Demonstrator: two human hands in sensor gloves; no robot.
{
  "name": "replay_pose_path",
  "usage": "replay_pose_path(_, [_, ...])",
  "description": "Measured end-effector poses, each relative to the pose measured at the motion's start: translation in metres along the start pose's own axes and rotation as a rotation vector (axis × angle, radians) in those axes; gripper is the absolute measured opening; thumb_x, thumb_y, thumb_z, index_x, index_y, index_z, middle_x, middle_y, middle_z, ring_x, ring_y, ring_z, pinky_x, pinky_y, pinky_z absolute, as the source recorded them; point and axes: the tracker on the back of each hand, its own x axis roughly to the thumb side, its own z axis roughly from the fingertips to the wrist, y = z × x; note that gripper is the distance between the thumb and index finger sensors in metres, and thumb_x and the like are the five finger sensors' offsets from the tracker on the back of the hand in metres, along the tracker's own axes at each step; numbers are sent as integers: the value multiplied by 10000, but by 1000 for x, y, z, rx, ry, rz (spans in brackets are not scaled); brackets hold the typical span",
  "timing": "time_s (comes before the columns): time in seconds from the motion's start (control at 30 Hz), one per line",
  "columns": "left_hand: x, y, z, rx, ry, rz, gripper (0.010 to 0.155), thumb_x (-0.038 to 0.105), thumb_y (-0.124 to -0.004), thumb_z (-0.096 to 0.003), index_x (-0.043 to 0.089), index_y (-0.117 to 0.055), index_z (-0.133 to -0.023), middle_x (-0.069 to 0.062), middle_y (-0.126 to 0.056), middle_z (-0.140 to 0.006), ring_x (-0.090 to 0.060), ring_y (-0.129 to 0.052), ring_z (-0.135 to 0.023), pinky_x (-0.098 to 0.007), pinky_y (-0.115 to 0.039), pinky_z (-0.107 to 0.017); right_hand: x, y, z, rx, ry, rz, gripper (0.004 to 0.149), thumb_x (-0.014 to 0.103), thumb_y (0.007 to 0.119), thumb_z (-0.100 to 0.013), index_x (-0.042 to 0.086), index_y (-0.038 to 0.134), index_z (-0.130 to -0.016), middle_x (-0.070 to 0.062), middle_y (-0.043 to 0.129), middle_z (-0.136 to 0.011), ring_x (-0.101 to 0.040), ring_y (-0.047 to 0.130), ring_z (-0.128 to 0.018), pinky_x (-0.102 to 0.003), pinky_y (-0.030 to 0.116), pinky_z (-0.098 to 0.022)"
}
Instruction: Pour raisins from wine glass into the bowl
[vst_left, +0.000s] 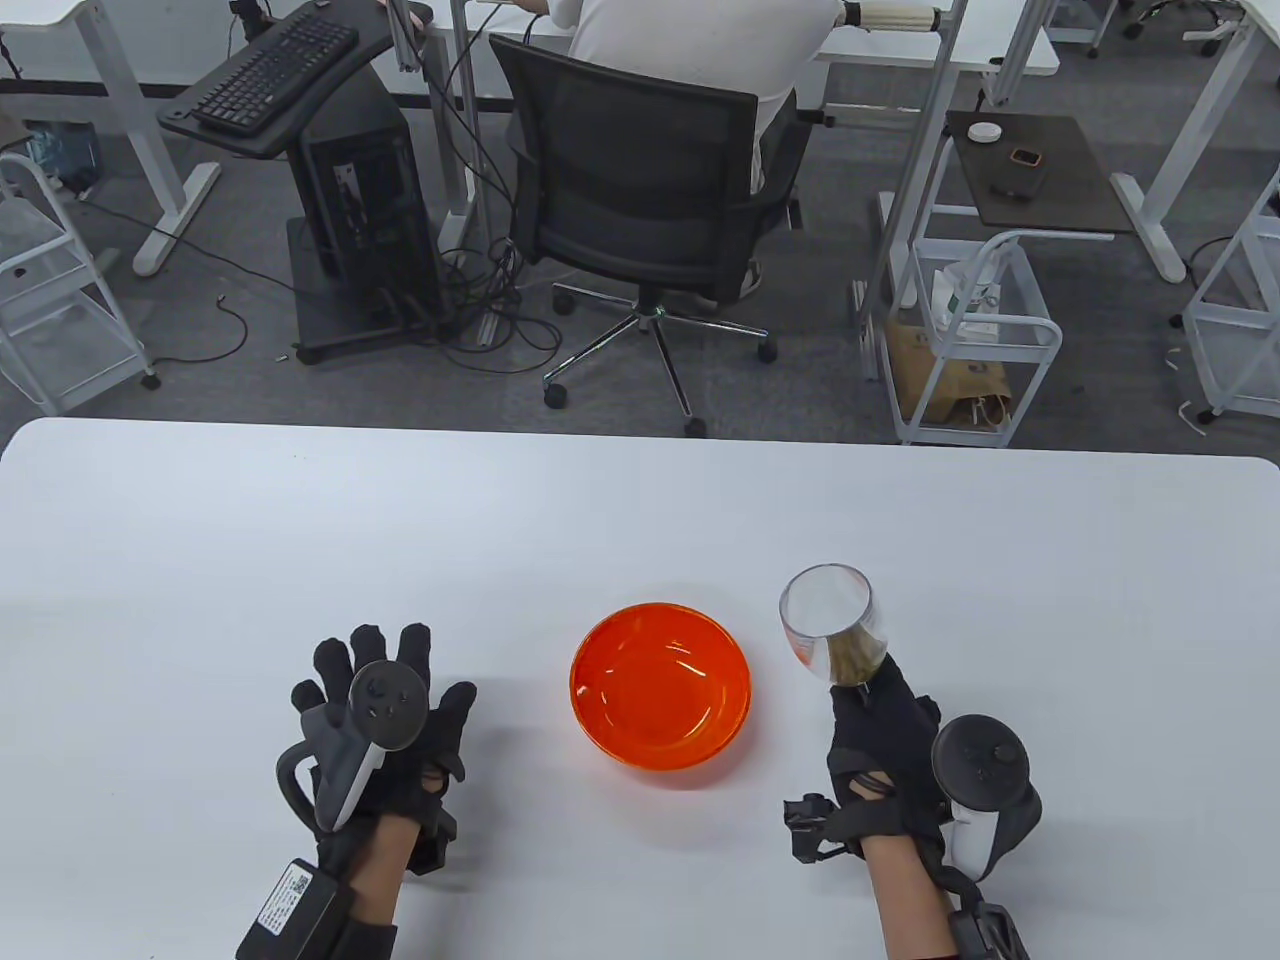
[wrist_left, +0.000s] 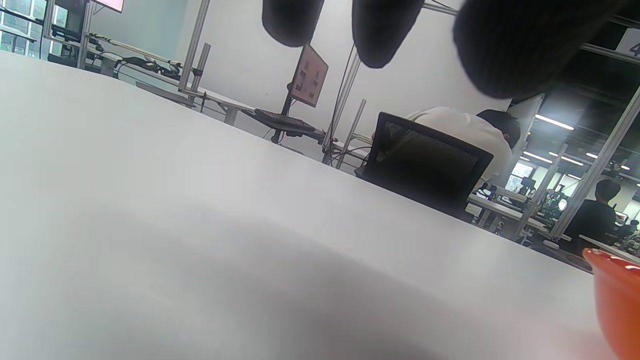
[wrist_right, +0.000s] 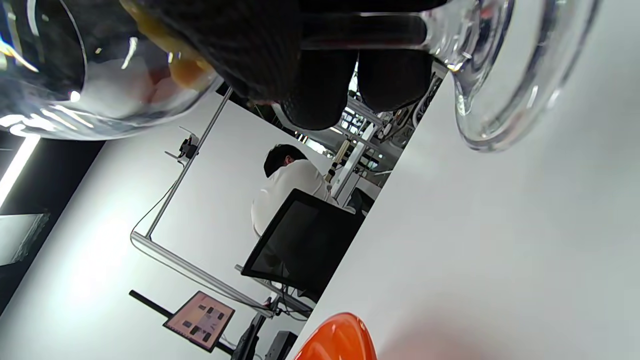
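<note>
Wine glass (vst_left: 830, 622): held in your right hand (vst_left: 885, 765), fingers wrapped round the stem below the cup; stem-to-rim axis tilted, mouth toward the far-left; raisins (vst_left: 857, 655) low in the cup; just right of the orange bowl (vst_left: 660, 684). Your left hand (vst_left: 385, 720): fingers spread, holding nothing, on the white table (vst_left: 300, 540).

The wine glass (vst_left: 829, 620) is showing clear, smooth, shiny glass. Left of it, the orange bowl (vst_left: 661, 684) is gleaming, glossy and translucent. The white table (vst_left: 300, 540) beneath is looking smooth and matt. Black knitted cloth is covering both hands.
</note>
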Motion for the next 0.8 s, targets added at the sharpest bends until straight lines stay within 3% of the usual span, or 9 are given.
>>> replay_pose_path(0.13, [2,-3,0,-8,-9,-15,777,623,-808,-395,387,-567,-1096,-96,-424,-1240,-424,-245,-1107,-645,-190,-742,1,6,-3,-42,-21,16,491,187,771,-531,194,644,-1005,-139,781,-969,-503,669,-923,-652,166,-722])
replay_pose_path(0.4, [4,-6,0,-20,-11,-32,764,619,-805,-398,391,-580,-1092,-96,-423,-1241,-422,-241,-1107,-643,-185,-741,-6,17,-3,-46,-98,247,484,199,737,-543,195,634,-1015,-140,770,-977,-500,646,-927,-636,135,-720])
replay_pose_path(0.8, [5,-6,1,-24,2,-52,756,612,-804,-400,390,-588,-1090,-97,-422,-1240,-423,-239,-1105,-640,-181,-740,2,21,2,-86,-221,427,481,208,739,-545,177,640,-1015,-157,780,-962,-513,643,-919,-644,144,-714])
